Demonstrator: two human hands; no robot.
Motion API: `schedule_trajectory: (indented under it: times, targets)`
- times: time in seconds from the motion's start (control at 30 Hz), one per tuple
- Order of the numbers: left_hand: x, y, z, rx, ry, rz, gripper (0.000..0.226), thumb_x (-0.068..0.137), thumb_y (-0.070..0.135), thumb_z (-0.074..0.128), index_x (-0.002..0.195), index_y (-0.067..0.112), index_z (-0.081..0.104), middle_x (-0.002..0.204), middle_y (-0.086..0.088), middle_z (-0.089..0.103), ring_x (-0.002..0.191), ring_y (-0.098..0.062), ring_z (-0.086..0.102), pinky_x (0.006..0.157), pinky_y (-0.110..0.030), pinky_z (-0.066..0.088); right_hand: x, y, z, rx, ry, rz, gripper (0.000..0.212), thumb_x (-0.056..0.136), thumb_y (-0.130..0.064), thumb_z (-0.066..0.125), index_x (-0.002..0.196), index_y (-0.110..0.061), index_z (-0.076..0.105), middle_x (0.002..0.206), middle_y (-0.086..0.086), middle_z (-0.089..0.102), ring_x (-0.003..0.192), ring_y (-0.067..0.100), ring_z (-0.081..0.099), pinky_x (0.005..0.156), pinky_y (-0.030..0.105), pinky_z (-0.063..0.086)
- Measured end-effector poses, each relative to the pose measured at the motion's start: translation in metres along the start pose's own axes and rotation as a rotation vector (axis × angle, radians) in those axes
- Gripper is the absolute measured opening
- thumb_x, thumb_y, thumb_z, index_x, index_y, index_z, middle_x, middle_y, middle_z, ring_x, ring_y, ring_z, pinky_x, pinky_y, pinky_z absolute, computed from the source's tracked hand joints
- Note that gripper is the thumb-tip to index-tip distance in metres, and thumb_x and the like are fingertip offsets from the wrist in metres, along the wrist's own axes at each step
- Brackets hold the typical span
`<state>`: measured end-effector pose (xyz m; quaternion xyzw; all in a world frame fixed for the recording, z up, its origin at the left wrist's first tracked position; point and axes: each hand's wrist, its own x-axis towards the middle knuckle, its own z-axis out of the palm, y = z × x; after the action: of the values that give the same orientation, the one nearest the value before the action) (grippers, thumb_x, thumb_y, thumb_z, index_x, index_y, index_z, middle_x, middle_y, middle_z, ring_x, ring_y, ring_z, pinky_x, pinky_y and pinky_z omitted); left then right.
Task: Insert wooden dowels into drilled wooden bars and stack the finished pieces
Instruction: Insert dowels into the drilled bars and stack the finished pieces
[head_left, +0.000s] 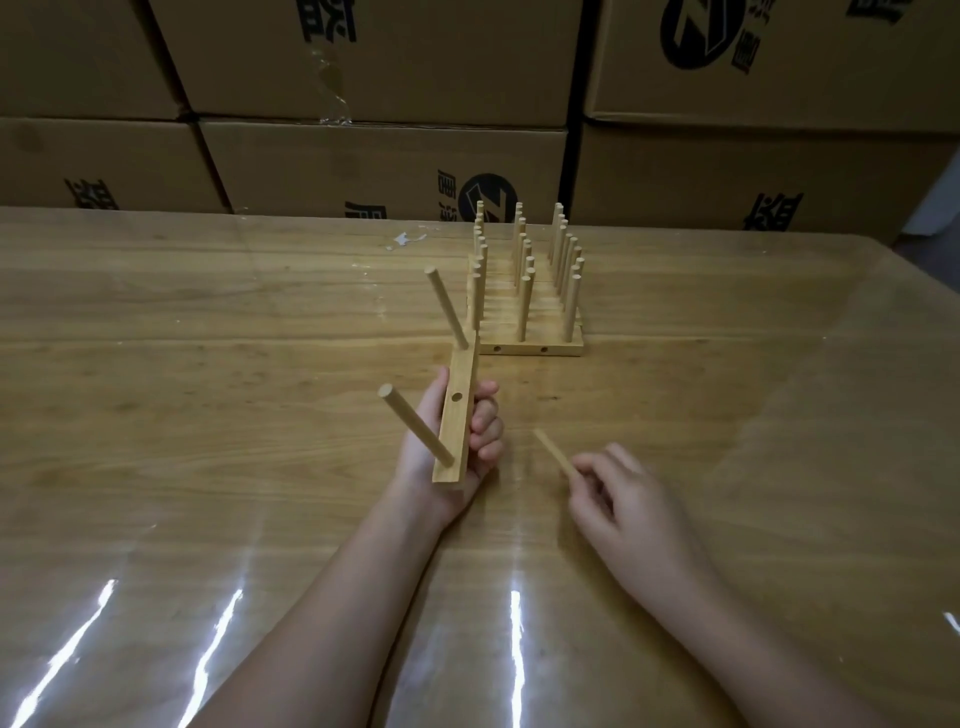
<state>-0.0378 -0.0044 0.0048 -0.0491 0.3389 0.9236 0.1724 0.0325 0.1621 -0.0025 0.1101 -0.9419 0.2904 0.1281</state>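
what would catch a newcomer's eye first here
At centre, the person's left grip holds up a wooden bar with dowels in both end holes and the middle hole empty. Just right of it, the right grip pinches a loose dowel. Behind them stand the finished pieces, a packed block of upright dowels, before a wall of cardboard boxes.

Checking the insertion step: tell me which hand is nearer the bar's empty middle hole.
Left. The left hand grips the bar right beside the empty hole; the right hand, pinching a loose dowel, is off to the right, apart from the bar.
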Motion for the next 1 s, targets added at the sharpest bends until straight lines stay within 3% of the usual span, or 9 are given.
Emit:
schedule_trajectory:
  times: [0.13,0.3,0.57,0.73,0.83,1.0]
  targets:
    - [-0.001,-0.003,-0.001,0.19,-0.063,0.022,0.046,0.091,0.048,0.043,0.076,0.008,0.06,0.048,0.0,0.04,0.038,-0.009,0.037,0.035,-0.019,0.031,0.002,0.001,-0.005,0.237,0.074,-0.016,0.011,0.094,-0.024,0.045,0.097,-0.021,0.055,0.075,-0.013,0.055,0.071,0.004,0.054,0.061,0.017,0.038]
    - [-0.005,-0.01,0.0,0.497,-0.084,0.024,0.044,0.083,0.052,0.051,0.081,0.01,0.066,0.059,-0.003,0.049,0.044,-0.012,0.046,0.041,-0.022,0.04,-0.001,-0.002,-0.004,0.258,0.081,-0.125,0.024,0.09,-0.033,0.048,0.102,-0.02,0.064,0.059,-0.02,0.05,0.055,-0.002,0.049,0.051,0.012,0.033]
    - [-0.008,-0.011,0.002,0.638,-0.071,0.099,0.042,0.082,0.051,0.05,0.08,0.013,0.066,0.053,0.002,0.055,0.044,-0.012,0.049,0.042,-0.021,0.042,0.001,0.003,-0.005,0.251,0.094,-0.146,0.03,0.089,-0.032,0.049,0.11,-0.018,0.067,0.065,-0.029,0.052,0.062,-0.008,0.052,0.057,0.011,0.037]
    - [-0.009,-0.011,0.002,0.664,-0.085,0.117,0.037,0.085,0.052,0.057,0.075,0.017,0.066,0.051,0.003,0.053,0.042,-0.01,0.049,0.04,-0.02,0.041,0.005,0.007,-0.01,0.236,0.11,-0.126,0.028,0.089,-0.032,0.054,0.109,-0.019,0.069,0.092,-0.008,0.07,0.081,0.007,0.064,0.07,0.026,0.049]
    - [-0.009,-0.012,0.002,0.73,-0.071,0.155,0.034,0.081,0.05,0.054,0.074,0.018,0.063,0.053,0.001,0.049,0.042,-0.013,0.047,0.039,-0.019,0.038,0.006,0.006,-0.015,0.17,0.088,-0.146,0.028,0.088,-0.029,0.052,0.109,-0.019,0.069,0.087,-0.003,0.069,0.08,0.016,0.063,0.068,0.038,0.05]
    - [-0.009,-0.015,0.003,0.774,-0.048,0.191,0.038,0.085,0.052,0.057,0.075,0.016,0.057,0.05,0.005,0.047,0.041,-0.009,0.046,0.039,-0.018,0.037,0.005,0.004,-0.019,0.009,0.092,-0.198,0.024,0.092,-0.025,0.053,0.109,-0.019,0.07,0.075,0.001,0.065,0.072,0.022,0.06,0.063,0.04,0.049]
